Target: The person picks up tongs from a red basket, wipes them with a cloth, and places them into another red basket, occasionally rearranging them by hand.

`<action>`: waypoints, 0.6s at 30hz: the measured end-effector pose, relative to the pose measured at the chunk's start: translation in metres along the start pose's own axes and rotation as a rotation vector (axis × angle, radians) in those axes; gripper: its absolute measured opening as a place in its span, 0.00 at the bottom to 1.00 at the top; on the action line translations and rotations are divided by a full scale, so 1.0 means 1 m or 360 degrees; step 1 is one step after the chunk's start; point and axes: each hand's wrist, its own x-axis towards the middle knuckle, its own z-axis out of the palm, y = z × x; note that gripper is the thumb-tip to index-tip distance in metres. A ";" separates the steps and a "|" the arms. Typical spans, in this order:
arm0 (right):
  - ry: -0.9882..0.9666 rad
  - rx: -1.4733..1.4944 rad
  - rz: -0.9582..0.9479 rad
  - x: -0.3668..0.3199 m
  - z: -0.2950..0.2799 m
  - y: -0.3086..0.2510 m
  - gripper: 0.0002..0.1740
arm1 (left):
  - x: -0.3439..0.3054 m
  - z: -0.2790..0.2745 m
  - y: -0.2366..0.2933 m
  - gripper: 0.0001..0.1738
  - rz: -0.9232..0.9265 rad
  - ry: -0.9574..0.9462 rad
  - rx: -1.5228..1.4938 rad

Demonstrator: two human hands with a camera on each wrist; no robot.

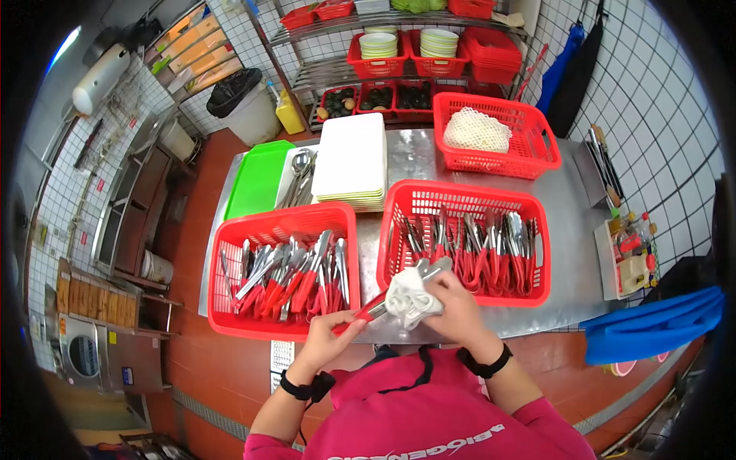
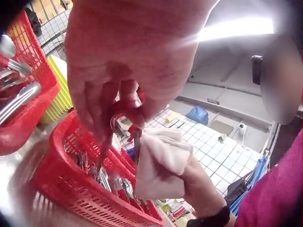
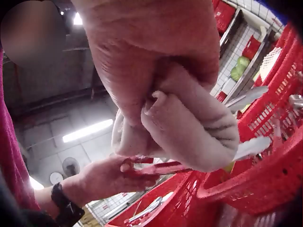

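Nearest to my camera, the smooth pink shirt (image 1: 429, 410) is bulging with its white lettering; beyond it, I am seeing the right hand (image 1: 455, 313) grasping a soft white cloth (image 1: 409, 299), thick and rolled in folds; this cloth is wrapping around one pair of tongs (image 1: 376, 308), whose flat, shiny metal ends are sticking out past it; the left hand (image 1: 330, 339) is pinching the slim red handles; both wrists are wearing black bands, and the forearms are reaching forward, converging over the near edge of the steel table (image 1: 579, 238); the tongs are slanting above this edge, before the gap between the left basket (image 1: 249, 325) and the right basket (image 1: 502, 297); both baskets are red, perforated plastic, holding many more tongs; a narrow steel strip is running between them, and a broader, glossy stretch is lying rightward.
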 end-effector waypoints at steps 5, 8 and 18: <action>0.0396 -0.0250 0.0142 0.024 -0.010 0.006 0.30 | -0.047 -0.049 -0.031 0.10 -0.0004 0.0176 -0.0322; 0.0502 -0.0437 0.0256 0.031 -0.010 0.008 0.30 | -0.075 -0.071 -0.056 0.08 -0.0122 0.0272 -0.0509; 0.0243 -0.0155 0.0075 0.046 0.058 -0.050 0.28 | -0.085 -0.121 -0.098 0.11 -0.0148 0.0459 -0.0706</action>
